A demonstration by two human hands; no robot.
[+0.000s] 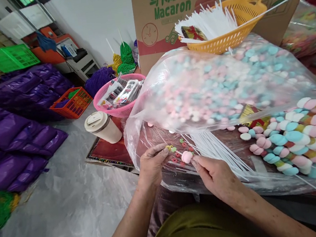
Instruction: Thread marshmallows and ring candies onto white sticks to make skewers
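Over the table's near edge, my right hand [218, 175] is closed on a skewer that carries a pink marshmallow [186, 156]; the stick itself is mostly hidden. My left hand [153, 164] pinches a small yellow-green gummy candy [171, 148] close to the skewer's tip. Whether the gummy is threaded on the tip, I cannot tell. Several small red gummy rings [177, 155] lie on the plastic behind my fingers. Beside my right hand, loose white sticks [219, 149] are fanned out. To the right lies a pile of finished-looking marshmallow skewers [306, 136] in pink, blue and white.
Behind my hands lies a large clear bag of marshmallows [200, 84], with a yellow basket [241, 38] of white sticks on top. A lidded cup [108, 132] and a pink basket [121, 110] of packets stand at left. A cardboard box [143, 17] rises behind.
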